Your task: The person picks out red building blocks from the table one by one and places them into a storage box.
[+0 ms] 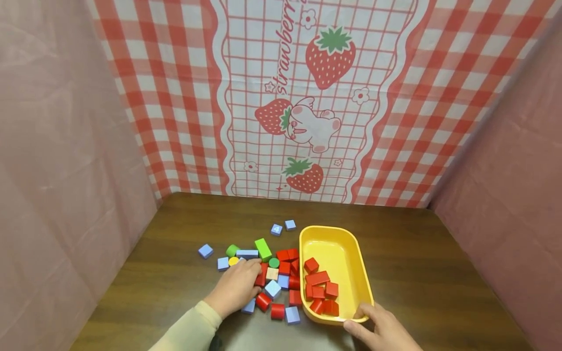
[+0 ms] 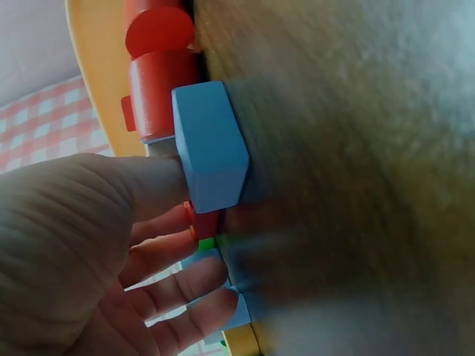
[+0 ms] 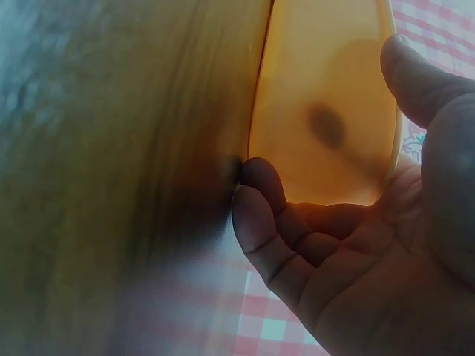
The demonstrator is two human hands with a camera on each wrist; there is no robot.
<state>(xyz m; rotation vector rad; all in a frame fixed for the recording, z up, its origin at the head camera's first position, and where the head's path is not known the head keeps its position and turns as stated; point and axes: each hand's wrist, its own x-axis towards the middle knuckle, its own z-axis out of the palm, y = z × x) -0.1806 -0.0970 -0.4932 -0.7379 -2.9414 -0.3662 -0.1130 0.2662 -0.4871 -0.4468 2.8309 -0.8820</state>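
My left hand (image 1: 237,287) reaches into a pile of toy blocks on the table. Its thumb and fingers close around a red block (image 1: 261,274); in the left wrist view a blue block (image 2: 211,148) hides the thumb's tip, and only a bit of the red block (image 2: 205,224) shows. At the near right corner of a yellow tray (image 1: 363,273), my right hand (image 1: 382,326) grips the rim, its thumb on one side and fingers curled along the wall. Several red blocks (image 1: 318,278) lie in the tray's left and near part.
Around the left hand are more red pieces (image 1: 277,311), blue blocks (image 1: 272,289), green blocks (image 1: 263,250) and a plain wooden cube (image 1: 272,274). Blue blocks (image 1: 205,251) lie apart at the left and far side. A strawberry-print cloth (image 1: 298,122) hangs behind the table.
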